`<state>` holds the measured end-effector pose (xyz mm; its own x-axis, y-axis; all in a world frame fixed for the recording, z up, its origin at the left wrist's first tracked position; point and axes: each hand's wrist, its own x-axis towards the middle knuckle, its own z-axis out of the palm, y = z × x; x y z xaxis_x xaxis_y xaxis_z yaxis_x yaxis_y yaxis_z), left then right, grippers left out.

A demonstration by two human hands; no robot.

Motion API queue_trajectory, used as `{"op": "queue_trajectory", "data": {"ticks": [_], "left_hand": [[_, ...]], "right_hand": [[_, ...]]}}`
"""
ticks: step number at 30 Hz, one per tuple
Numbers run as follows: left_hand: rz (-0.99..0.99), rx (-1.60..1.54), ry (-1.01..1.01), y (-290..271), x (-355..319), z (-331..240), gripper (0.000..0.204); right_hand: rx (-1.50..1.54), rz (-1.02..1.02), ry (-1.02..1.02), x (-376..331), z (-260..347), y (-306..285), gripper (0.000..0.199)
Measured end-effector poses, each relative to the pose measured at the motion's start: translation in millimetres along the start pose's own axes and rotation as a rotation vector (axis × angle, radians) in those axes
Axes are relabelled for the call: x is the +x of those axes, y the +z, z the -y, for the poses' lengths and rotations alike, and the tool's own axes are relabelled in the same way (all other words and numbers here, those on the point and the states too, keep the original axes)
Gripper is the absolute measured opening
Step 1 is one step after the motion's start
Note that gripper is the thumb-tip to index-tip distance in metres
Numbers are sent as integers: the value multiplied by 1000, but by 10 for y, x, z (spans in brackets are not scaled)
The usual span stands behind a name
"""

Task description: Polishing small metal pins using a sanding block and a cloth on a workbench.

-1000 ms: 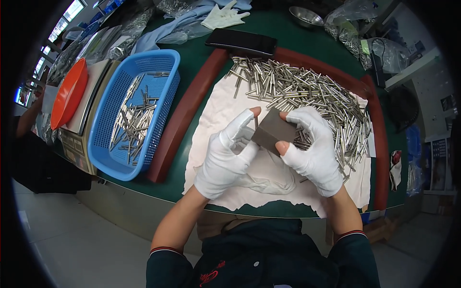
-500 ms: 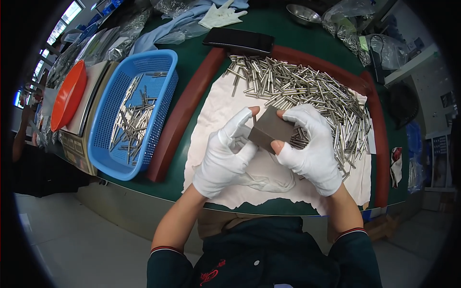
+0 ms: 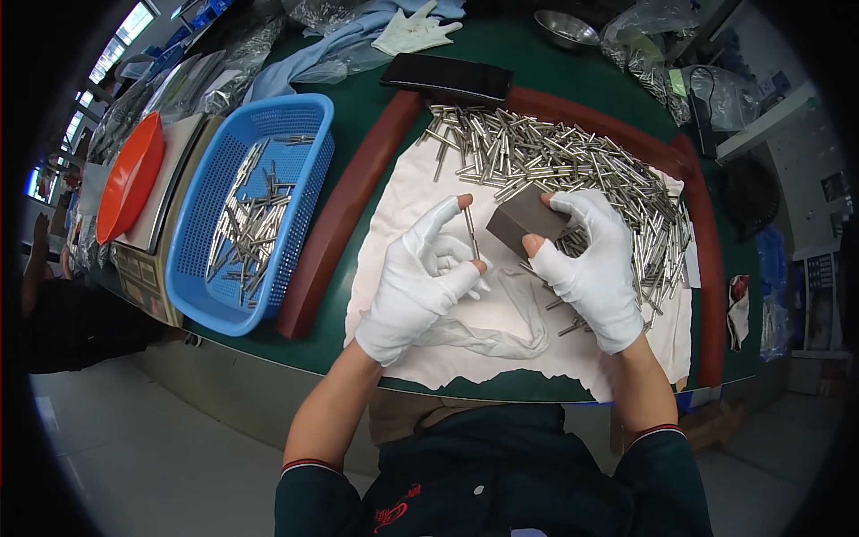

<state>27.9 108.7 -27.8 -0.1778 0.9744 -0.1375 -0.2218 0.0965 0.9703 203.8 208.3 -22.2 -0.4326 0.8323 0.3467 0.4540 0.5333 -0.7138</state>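
Both my hands wear white gloves with the fingertips cut off. My left hand (image 3: pixel 420 277) pinches a thin metal rod (image 3: pixel 470 231), held upright over a white cloth (image 3: pixel 488 327). My right hand (image 3: pixel 595 259) grips a grey-brown rectangular block (image 3: pixel 523 219) just to the right of the rod. A large heap of the same metal rods (image 3: pixel 555 166) lies on the cloth behind and under my right hand. The block and the rod are close but apart.
A blue perforated basket (image 3: pixel 246 215) with several rods stands at left, beside an orange bowl (image 3: pixel 130 174). A red-brown rim (image 3: pixel 344 215) borders the cloth. A black flat device (image 3: pixel 447 80), a steel bowl (image 3: pixel 565 27), a spare glove (image 3: pixel 412 31) and plastic bags lie at the back.
My hands have come apart: the left hand has drawn the rod away from the block, which the right hand still holds.
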Motion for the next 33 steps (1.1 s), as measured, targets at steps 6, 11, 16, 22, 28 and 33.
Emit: {"op": "queue_trajectory", "data": {"ticks": [6, 11, 16, 22, 28, 33], "left_hand": [[0, -1, -34, -9, 4, 3, 67], [13, -27, 12, -27, -8, 37, 66], [3, -48, 34, -13, 7, 49, 65], [-29, 0, 129, 13, -6, 85, 64], [-27, 2, 165, 0, -16, 114, 65], [-39, -13, 167, 23, -28, 102, 64]], "right_hand": [[49, 56, -31, -13, 56, 39, 51], [-29, 56, -8, -25, 87, 82, 50], [68, 48, -97, -62, 116, 78, 48], [173, 56, -104, -59, 129, 63, 48], [111, -3, -161, -56, 77, 47, 49], [50, 10, -75, -34, 50, 34, 48]]}}
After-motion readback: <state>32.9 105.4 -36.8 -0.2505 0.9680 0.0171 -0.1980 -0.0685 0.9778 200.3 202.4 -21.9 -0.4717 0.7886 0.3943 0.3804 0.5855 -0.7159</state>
